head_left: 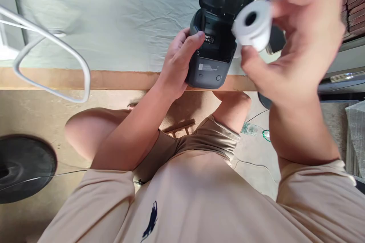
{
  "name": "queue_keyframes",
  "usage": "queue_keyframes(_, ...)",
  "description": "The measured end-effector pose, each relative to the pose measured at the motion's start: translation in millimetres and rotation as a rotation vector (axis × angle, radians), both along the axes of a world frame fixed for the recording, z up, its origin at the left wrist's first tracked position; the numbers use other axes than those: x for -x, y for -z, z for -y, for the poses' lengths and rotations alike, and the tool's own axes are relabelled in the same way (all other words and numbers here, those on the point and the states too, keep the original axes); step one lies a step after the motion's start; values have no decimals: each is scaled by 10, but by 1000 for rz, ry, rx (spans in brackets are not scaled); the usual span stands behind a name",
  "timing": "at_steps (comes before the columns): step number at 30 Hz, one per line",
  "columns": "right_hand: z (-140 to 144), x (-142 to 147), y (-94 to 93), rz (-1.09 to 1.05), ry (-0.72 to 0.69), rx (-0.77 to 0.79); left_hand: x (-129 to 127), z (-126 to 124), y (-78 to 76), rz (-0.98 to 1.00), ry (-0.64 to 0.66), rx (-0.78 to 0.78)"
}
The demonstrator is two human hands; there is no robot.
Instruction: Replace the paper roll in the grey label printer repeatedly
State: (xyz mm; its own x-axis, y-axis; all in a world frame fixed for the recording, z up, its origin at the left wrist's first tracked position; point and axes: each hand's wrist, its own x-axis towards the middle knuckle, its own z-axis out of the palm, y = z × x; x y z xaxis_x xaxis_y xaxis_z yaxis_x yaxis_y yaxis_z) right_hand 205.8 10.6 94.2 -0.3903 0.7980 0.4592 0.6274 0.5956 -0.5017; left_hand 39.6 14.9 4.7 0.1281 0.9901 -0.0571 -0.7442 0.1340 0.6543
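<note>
Left hand (178,62) grips the open black printer (212,51) at the table edge (114,79); right hand (296,41) pinches a white paper roll (252,24) just right of it.

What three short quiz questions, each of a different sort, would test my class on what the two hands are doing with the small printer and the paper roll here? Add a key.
1. True or false: the lid of the dark grey label printer stands open.
2. Which hand holds the white paper roll? A) left hand B) right hand C) neither
3. Fill in: the left hand grips the printer at the edge of the ____.

Key
1. True; the lid is tipped back and the empty bay shows.
2. B; the right hand pinches the roll above the printer, apart from it.
3. Table, covered by a pale cloth.
</note>
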Motion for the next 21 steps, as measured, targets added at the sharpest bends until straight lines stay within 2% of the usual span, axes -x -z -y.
queue_keyframes(3,-141,30,3,287,52,36,-9,8,5,-25,-24,-11)
queue_keyframes(5,-206,70,30,340,100,53,-16,7,12,-38,-49,-30)
queue_keyframes(11,-327,115,165,412,96,63,-29,2,18,-53,-54,-42)
queue_keyframes(15,-370,90,218,404,65,6,-20,10,10,-72,-41,-44)
queue_keyframes(18,-277,74,234,335,38,-97,-16,-2,11,-61,-36,-33)
queue_keyframes(21,-120,69,263,261,20,-91,-18,-26,12,-28,-58,-34)
